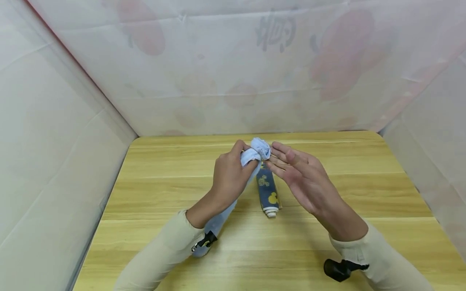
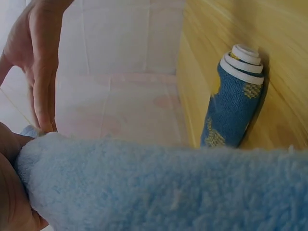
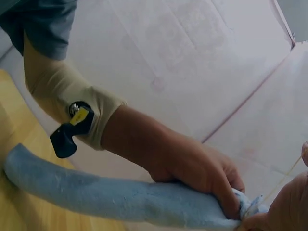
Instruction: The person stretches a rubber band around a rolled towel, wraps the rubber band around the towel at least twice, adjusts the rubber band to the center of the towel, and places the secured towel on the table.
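White cloth sheets [image 1: 225, 81] with faint pink prints stand around a wooden table [image 1: 364, 194] on the far side and on both sides. Above the far middle part of the table, the left hand [image 1: 229, 178] grips the upper end of a light blue sock [image 1: 255, 151], with the fingers curled around the soft fabric, and the end is bunched into a small ball above the fist. The rest of the sock hangs down as a long tube under the left wrist, toward the near edge of the table, and its lower end lies close to the beige sleeve [image 1: 164, 250]. In the right wrist view the same sock [image 3: 120, 197] goes in a long line from the lower left to the fingers that close on it. The right hand [image 1: 302, 178] is just beside the bunched end, with straight, relaxed fingers; the fingertips [image 1: 271, 159] are at the fabric, and I cannot tell if they really touch it. Between the two hands, on the table, lies a rolled dark blue sock [image 1: 267, 192] with yellow figures and a white striped cuff, which points to the near edge. In the left wrist view this roll [image 2: 236, 101] rests on the wood, apart from the light blue one [image 2: 159, 187].
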